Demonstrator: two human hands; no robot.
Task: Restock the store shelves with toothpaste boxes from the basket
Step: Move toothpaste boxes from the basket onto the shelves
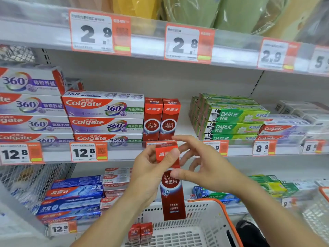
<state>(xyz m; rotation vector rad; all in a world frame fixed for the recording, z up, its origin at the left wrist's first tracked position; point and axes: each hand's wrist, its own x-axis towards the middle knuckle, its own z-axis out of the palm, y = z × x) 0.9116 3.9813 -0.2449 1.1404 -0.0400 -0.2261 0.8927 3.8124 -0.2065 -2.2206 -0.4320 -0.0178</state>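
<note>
I hold a red Optic White toothpaste box point(171, 196) upright in front of the middle shelf edge. My left hand point(151, 168) grips its upper part, thumb across the front. My right hand point(201, 164) is at its right side, thumb touching the box front, fingers spread above and behind it. Two matching red boxes point(161, 119) stand upright on the middle shelf point(185, 125), with a bare gap to their right. Below, a white basket with an orange rim point(204, 227) holds two more red boxes point(140, 232) standing on end at its near left.
Stacked Colgate 360 boxes point(105, 114) fill the shelf left of the red ones; green Darlie boxes point(231, 118) sit right of the gap. Price tags point(88, 151) line the shelf edge. Blue toothpaste boxes point(74, 198) lie on the lower shelf. A wire mesh basket point(28, 180) hangs at left.
</note>
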